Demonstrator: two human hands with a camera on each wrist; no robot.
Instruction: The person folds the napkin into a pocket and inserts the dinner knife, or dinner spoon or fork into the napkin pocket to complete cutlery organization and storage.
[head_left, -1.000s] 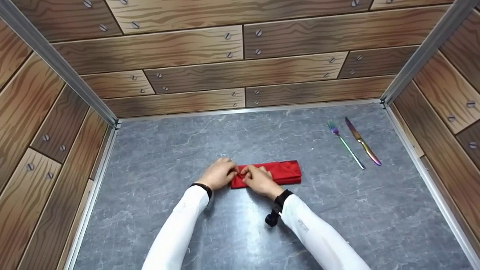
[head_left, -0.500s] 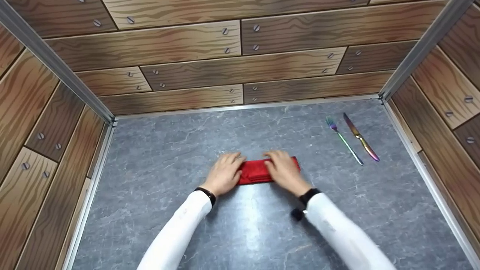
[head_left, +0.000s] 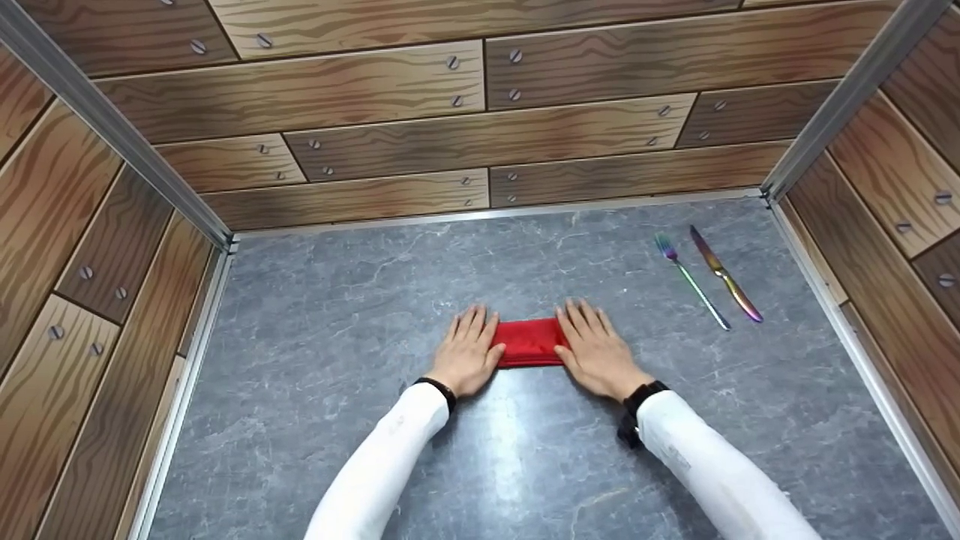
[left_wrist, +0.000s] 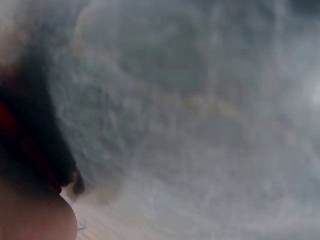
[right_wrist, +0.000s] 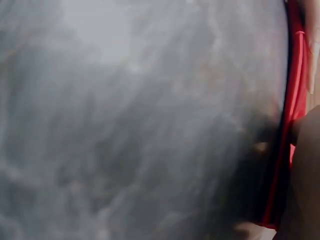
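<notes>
A red cloth (head_left: 529, 341), folded into a flat strip, lies on the grey tabletop in the head view. Over its left end rests my left hand (head_left: 465, 351), fingers straight and pointing away from me. My right hand (head_left: 596, 349) lies flat over the right end, its fingers also straight and slightly spread. Both hands hide the cloth's ends. From the right wrist view, the cloth's layered front edge (right_wrist: 292, 110) runs down the right side beside the hand. The left wrist view is blurred and shows only a dark red bit of cloth (left_wrist: 30, 145) at its left.
Toward the back right lie a rainbow-coloured fork (head_left: 691, 281) and a matching knife (head_left: 726, 274), side by side. Wood-patterned walls (head_left: 420, 82) with metal edging enclose the marbled grey tabletop (head_left: 337, 285) at the back and both sides.
Earlier both hands worked with bent fingers at the cloth's left part. The right hand has moved right to the other end, and both hands now lie flat on the cloth.
</notes>
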